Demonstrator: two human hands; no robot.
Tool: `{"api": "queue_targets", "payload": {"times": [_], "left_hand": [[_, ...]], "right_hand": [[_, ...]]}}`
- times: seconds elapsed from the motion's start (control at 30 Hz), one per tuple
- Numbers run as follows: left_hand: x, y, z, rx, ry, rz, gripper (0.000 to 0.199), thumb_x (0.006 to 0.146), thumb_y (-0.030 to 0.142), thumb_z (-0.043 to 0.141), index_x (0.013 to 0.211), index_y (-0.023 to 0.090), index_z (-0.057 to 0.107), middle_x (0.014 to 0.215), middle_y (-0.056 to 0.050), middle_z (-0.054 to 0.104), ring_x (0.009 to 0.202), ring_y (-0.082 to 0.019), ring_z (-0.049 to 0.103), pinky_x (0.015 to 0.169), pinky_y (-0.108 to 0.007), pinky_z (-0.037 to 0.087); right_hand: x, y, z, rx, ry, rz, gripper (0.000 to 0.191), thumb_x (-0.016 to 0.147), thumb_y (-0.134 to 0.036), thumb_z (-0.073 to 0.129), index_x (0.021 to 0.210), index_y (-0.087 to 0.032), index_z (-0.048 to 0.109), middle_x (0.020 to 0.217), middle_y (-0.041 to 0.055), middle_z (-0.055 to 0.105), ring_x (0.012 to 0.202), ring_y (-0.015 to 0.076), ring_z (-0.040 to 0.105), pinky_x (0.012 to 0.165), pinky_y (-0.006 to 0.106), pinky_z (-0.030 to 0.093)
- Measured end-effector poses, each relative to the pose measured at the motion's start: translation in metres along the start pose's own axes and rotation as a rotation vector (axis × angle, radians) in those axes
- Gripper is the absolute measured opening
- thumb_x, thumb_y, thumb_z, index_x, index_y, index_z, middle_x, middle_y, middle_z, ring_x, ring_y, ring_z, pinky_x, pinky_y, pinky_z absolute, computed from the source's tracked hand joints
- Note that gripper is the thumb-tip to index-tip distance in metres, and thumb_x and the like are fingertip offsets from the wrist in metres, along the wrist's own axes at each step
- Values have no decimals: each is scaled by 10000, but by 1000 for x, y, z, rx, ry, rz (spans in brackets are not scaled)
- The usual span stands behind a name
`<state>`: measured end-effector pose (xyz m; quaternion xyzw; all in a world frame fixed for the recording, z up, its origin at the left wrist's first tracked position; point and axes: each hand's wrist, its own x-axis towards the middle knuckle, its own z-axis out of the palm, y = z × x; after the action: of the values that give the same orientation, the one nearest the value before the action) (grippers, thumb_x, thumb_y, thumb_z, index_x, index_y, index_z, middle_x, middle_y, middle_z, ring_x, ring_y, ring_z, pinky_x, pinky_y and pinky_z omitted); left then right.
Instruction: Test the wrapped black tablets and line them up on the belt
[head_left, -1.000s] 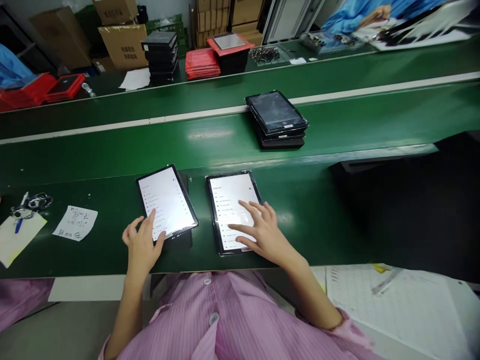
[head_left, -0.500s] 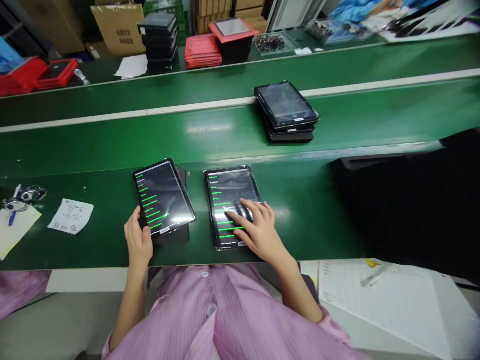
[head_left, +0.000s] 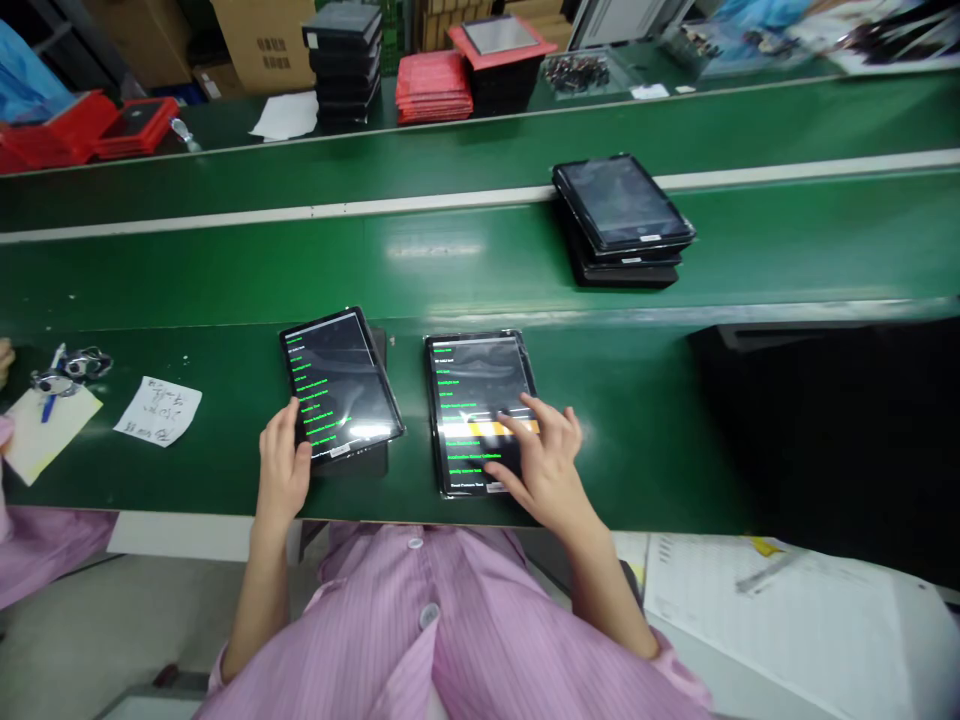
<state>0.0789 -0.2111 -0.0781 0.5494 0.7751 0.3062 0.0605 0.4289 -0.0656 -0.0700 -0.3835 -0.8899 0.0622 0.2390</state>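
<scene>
Two dark tablets with lists of green text on their screens lie on the green bench in front of me. My left hand (head_left: 283,470) grips the left edge of the left tablet (head_left: 341,375), thumb by its lower corner. That tablet sits askew over another flat black item (head_left: 380,455), mostly covered. Over the lower right of the right tablet (head_left: 480,375) is my right hand (head_left: 551,465), fingers spread and fingertips at the glass. An orange bar crosses that screen beneath the fingers. Whether each fingertip touches the glass, I cannot tell.
A stack of tablets (head_left: 622,205) stands farther back on the right. Black cloth (head_left: 840,430) covers the right side. To the left lie a handwritten note (head_left: 159,410) and a pen (head_left: 49,408). Black stacks (head_left: 343,65) and red sleeves (head_left: 433,88) line the back shelf.
An orange bar has appeared on the right tablet's screen, and my right fingers have lifted slightly and moved right. My left hand stays at its tablet. The whole view has shifted a little.
</scene>
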Motion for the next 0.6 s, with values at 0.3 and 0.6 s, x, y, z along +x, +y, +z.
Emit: {"api": "queue_targets", "payload": {"times": [0.3, 0.6], "left_hand": [[-3, -5, -2, -4, -3, 36, 671, 1022, 574, 259, 1589, 220, 205, 1498, -180, 430, 1313, -318, 456, 1101, -512, 355], [10, 3, -1, 95, 4, 32, 674, 1018, 586, 243, 1560, 188, 290, 1402, -194, 468, 1271, -332, 470, 1089, -520, 359]], "right_hand": [[-1, 5, 2, -16, 51, 79, 539, 982, -547, 445, 1393, -212, 351, 1436, 207, 392, 1332, 386, 390, 1133, 671, 218], [4, -5, 5, -113, -165, 110, 448, 1005, -479, 418, 1405, -287, 476, 1511, 175, 321, 1374, 394, 321, 1120, 704, 217]]}}
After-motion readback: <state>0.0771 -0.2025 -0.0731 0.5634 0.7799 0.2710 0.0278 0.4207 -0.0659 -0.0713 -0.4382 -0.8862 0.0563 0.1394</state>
